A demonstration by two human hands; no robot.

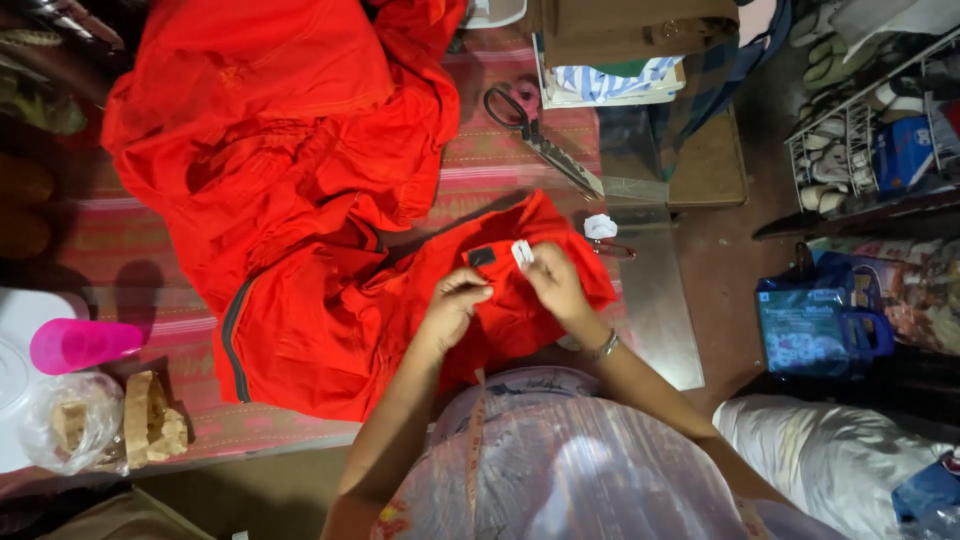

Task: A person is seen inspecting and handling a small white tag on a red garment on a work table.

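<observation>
A large red-orange garment (290, 180) is spread over the table, with a grey-edged seam at its left side. My left hand (455, 305) pinches the fabric just below a small dark patch (482, 257). My right hand (555, 280) holds a small white label (522, 253) against the cloth next to that patch. A bracelet sits on my right wrist. A measuring tape (474, 450) hangs down my front.
Black-handled scissors (535, 135) lie beyond the garment, near folded cloth (610, 60). A small white scrap (600, 226) lies to the right. A pink cup (80, 343) and a plastic bag (70, 420) sit at left. A wire rack (870, 140) and blue bag (815, 325) stand at right.
</observation>
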